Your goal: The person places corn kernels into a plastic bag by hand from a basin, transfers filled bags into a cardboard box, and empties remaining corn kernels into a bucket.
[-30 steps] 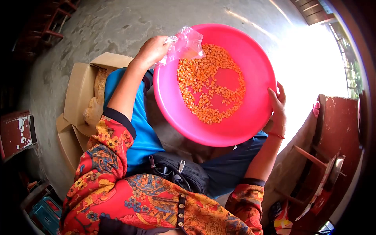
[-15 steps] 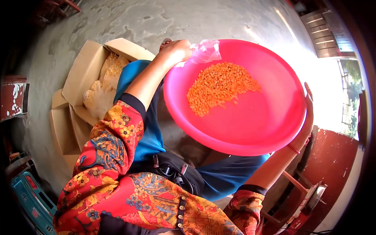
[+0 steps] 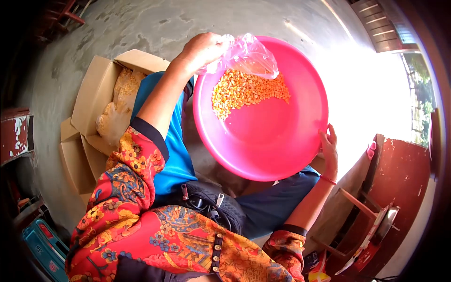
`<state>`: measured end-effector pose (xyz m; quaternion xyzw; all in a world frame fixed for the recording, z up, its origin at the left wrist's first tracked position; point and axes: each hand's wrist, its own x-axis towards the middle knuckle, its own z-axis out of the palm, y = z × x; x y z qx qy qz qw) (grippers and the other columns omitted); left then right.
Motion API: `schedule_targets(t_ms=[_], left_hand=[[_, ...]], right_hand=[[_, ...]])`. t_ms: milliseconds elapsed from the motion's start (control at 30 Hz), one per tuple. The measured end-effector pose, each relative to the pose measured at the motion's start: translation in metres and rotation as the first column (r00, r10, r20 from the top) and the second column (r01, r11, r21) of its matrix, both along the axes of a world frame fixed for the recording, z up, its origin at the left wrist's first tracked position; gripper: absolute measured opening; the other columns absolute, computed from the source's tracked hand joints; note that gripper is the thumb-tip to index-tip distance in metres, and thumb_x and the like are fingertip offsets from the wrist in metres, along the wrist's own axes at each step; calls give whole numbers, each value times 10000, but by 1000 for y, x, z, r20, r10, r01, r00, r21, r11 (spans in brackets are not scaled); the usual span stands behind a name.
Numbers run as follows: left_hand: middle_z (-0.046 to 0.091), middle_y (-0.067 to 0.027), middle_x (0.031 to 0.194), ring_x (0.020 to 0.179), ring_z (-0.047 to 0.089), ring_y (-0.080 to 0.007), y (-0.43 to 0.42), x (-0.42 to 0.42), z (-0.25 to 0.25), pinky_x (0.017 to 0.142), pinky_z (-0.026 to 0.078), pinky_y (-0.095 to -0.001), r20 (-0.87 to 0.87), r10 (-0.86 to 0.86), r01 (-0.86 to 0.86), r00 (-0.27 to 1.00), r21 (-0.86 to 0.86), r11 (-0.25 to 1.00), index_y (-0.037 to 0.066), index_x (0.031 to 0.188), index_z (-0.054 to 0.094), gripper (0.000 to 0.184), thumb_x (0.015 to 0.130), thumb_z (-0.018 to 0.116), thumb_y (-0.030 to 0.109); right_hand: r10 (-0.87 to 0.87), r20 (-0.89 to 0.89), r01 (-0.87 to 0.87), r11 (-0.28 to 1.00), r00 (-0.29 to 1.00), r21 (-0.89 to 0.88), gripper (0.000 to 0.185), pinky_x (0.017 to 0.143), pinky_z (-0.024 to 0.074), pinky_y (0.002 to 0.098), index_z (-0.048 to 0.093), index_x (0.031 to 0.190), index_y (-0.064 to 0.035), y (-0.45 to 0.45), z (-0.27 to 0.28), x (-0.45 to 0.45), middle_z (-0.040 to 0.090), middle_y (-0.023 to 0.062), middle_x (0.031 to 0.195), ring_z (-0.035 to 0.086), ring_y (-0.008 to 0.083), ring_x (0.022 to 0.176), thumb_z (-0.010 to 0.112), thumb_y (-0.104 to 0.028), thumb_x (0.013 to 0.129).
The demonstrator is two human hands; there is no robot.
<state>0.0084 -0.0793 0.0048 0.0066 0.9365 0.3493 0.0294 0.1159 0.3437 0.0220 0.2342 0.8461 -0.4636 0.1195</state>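
A large pink basin (image 3: 263, 160) rests over my lap, tilted. Orange corn kernels (image 3: 244, 91) lie heaped along its upper left side, and its lower part shows bare pink. My left hand (image 3: 204, 49) is closed on a clear plastic bag (image 3: 251, 56), which hangs over the basin's upper left rim and partly covers the kernels. At the right rim my right hand (image 3: 329, 148) grips the basin, its fingertips showing at the edge and the rest of the fingers hidden.
An open cardboard box (image 3: 96, 94) holding bags of corn (image 3: 115, 117) stands on the floor to the left. A teal case (image 3: 44, 249) is at the lower left. Red-brown wooden furniture (image 3: 399, 174) stands at the right, by a bright opening.
The kernels, spread over the basin's middle a second ago, are now gathered at the upper left. The basin swung right and came back left. The bag appears more spread out over the basin.
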Motion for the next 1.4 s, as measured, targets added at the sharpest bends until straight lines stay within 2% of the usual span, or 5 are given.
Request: schedule_targets(t_ms=[200,467,967,1133,1400], left_hand=[[673,-111,837,746,641,-214,7,9,21,663,498,-308,-422,207,-29,883,391,920,44,948,664,238,840,596,244],[626,-10,855,791,564,-76,91,64,53,744,450,-207,83,-575,-22,814,993,113,13,987,643,265,942,480,218],[608,-33,835,762,537,-104,88,64,-37,684,436,-266,304,-470,186,829,641,744,8,913,607,265,768,386,-15],[588,-34,800,757,538,-116,95,61,-41,673,443,-273,275,-417,226,866,528,818,6,879,575,163,767,466,50],[600,-50,929,821,563,-103,104,66,-36,678,477,-245,323,-436,-19,840,820,572,-2,1027,564,254,819,618,135]], right_hand=[[231,-517,-65,946,824,319,529,740,547,368,482,1277,-157,-34,23,-18,575,133,1094,592,214,935,662,-314,805],[526,-521,-580,811,672,71,849,827,510,392,328,1376,-152,-127,50,-9,488,162,1245,506,280,1140,795,-215,669],[797,-202,-687,596,569,416,216,733,483,342,622,974,-6,-93,22,-11,626,117,887,608,254,807,616,-49,763],[705,-435,-814,370,560,-448,188,772,476,323,639,965,-23,-121,57,-5,633,99,925,607,237,853,626,-86,789],[923,-184,-806,386,339,449,573,986,344,429,442,1241,0,-142,-21,18,482,250,1216,490,356,1109,659,-190,746]])
